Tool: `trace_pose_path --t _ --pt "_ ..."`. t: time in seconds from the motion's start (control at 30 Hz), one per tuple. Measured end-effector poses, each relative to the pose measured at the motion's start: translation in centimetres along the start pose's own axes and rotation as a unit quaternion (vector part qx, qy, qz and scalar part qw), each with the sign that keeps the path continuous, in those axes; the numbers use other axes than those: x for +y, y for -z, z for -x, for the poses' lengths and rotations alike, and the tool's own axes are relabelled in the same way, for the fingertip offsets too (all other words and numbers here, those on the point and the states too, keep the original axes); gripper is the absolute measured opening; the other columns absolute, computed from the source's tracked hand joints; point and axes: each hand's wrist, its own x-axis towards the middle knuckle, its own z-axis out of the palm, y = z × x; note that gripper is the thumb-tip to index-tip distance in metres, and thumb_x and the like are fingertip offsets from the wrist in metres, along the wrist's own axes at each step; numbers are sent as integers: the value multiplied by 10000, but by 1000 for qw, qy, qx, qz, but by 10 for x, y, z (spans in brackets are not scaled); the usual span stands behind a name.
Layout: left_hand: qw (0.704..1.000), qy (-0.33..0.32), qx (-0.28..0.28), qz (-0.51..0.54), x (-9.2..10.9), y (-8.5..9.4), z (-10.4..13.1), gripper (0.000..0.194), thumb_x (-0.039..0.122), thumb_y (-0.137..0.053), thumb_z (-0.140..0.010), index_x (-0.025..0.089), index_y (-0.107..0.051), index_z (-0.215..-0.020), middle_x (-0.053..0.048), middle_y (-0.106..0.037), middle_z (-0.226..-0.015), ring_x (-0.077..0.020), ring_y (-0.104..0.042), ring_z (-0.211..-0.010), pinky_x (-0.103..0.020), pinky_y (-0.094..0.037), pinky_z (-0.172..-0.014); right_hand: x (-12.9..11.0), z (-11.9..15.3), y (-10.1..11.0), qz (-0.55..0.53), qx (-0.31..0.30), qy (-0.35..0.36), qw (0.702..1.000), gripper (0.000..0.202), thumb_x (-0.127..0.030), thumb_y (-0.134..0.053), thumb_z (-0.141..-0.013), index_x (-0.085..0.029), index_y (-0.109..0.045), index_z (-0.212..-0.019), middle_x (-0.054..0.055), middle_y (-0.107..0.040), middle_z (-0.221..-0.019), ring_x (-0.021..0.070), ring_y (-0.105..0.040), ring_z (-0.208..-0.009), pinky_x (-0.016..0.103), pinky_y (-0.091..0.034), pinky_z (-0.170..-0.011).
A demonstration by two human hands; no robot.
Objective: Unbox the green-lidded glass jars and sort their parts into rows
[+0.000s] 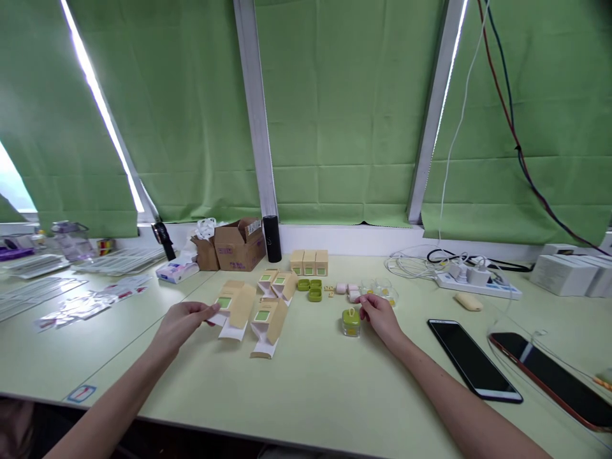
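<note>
My left hand (186, 322) pinches the left edge of an open kraft carton (238, 305) with a green window and white flaps. Beside it lie another open carton (271, 322) and two more behind. My right hand (377, 313) is closed beside a small clear jar with a green lid (350, 322), its fingertips near the lid; whether it holds anything is too small to tell. Green square lids (314, 294), tiny yellow pieces (329, 291), pale pink cylinders (341, 289) and clear cups (382, 288) lie behind the jar. Three closed cartons (309, 262) stand at the back.
Two phones (473, 359) (549, 376) lie at the right, near a power strip (478, 285) with cables. Cardboard boxes (239, 245) and a black cylinder (272, 239) stand at the back. Plastic bags (90, 303) lie on the left of the table (296, 408).
</note>
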Motion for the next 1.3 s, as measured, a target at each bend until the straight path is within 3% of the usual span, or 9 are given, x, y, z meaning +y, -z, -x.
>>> trace_pose_path --t 0.1,0.27,0.53,0.9,1.1,1.3 --pt "999 4 -35 -8 -15 -2 -2 576 770 -735 -560 197 -711 -613 -78 -706 -660 -245 -556 -690 -323 -403 -637 0 0 -1 2 0 5 1000 434 -569 -561 -858 -175 -736 -904 10 -637 -579 201 -558 -588 305 -368 -602" --pt "997 -3 -79 -12 -20 -19 -1 582 764 -761 -512 190 -694 -586 -82 -689 -631 -227 -535 -637 -307 -378 -587 0 0 0 6 -4 7 1000 431 -552 -554 -869 -171 -743 -933 5 -642 -577 203 -569 -593 303 -366 -601" --pt "995 -14 -95 -37 -20 -41 3 611 794 -698 -585 183 -684 -606 -58 -657 -616 -223 -549 -646 -292 -337 -579 0 0 0 5 -6 6 1000 413 -550 -569 -870 -179 -744 -915 5 -654 -580 205 -581 -595 303 -388 -613" --pt "988 -85 -89 -95 -13 -43 5 554 757 -614 -678 209 -675 -624 -62 -705 -656 -244 -616 -665 -283 -370 -589 1 -1 0 5 -5 -3 1000 417 -570 -598 -848 -188 -757 -904 13 -656 -581 210 -585 -595 302 -398 -601" --pt "966 -118 -7 -231 0 -32 13 497 659 -498 -820 235 -742 -733 -109 -773 -834 -320 -674 -800 -326 -372 -637 0 -1 0 18 -2 3 1000 408 -543 -576 -860 -180 -753 -916 10 -660 -582 204 -576 -582 301 -386 -597" --pt "918 -204 80 -332 26 -30 28 419 526 -485 -878 227 -741 -733 -139 -761 -745 -383 -663 -978 -428 -399 -831 -1 -1 0 17 -9 -7 1000 414 -569 -576 -850 -195 -741 -910 10 -658 -590 210 -580 -599 303 -389 -606"
